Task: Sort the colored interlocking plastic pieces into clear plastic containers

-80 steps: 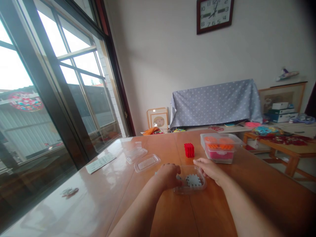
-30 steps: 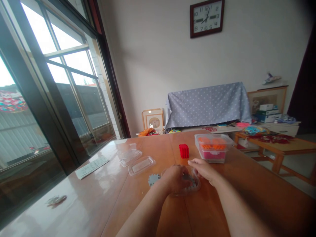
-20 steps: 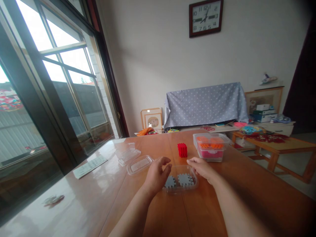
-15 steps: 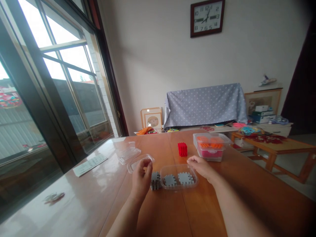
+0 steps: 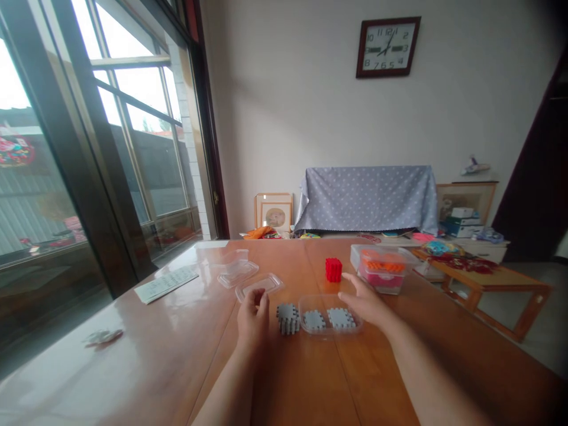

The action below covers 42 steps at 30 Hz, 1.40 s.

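Note:
My left hand (image 5: 252,316) is loosely curled with nothing visible in it, over the near edge of a clear plastic lid (image 5: 270,283). My right hand (image 5: 364,300) has thumb and forefinger apart, reaching toward a red cube (image 5: 333,270) of interlocking pieces; a small gap separates them. Beneath and left of that hand sits a clear plastic tub (image 5: 329,333), with grey toothed puzzle pieces (image 5: 341,318) lying in two groups. Between my left hand and the tub stands a stack of the same grey pieces (image 5: 288,319).
Clear boxes with orange and pink pieces (image 5: 382,276) stand at the right. Another clear lid (image 5: 237,274) and a printed sheet (image 5: 166,285) lie to the left, with a small crumpled item (image 5: 103,338) nearer me. The wooden table (image 5: 284,384) ends at the far wall side.
My right hand has opened its thumb and forefinger and come nearer the red cube. My left hand stays curled, slightly lower. The camera view has shifted.

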Motion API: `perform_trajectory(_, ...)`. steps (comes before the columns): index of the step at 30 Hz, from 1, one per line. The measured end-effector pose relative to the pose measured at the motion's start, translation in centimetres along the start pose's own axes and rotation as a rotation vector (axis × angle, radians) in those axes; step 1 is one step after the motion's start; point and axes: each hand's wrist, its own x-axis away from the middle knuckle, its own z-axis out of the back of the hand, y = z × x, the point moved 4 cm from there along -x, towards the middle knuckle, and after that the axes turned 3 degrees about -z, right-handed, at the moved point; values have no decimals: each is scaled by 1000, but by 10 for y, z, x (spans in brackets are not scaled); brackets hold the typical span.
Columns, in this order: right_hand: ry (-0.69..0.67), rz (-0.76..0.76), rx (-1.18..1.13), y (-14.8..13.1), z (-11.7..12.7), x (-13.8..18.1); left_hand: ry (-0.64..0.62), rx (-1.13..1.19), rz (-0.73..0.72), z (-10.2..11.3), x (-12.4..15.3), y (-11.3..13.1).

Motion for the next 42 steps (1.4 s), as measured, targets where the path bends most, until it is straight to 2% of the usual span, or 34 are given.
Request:
perform_trajectory(5,-73,-11,291,-32,-4,10,-29,8,-4,-4,-3,0)
perform_trajectory(13,-193,5,470,-45,-22,13,-137,19,19,-11,2,6)
perform_trajectory(21,-232,-28,515,-37,-27,14,-169,2,27,-14,0,-5)
perform_trajectory(27,-162,17,332,-39,-19,13,-163,44,73,-16,0,-9)
perform_trajectory(30,-139,127,232,-57,-22,17,-175,62,115,-18,1,-12)
perform_trajectory(33,-175,238,184,-84,-31,24,-186,64,162,-20,2,-18)
perform_trajectory(38,-347,331,219,-125,-50,35,-194,64,193,-21,1,-24)
perform_trajectory(42,-472,338,283,-141,-63,34,-193,77,207,-20,2,-22)
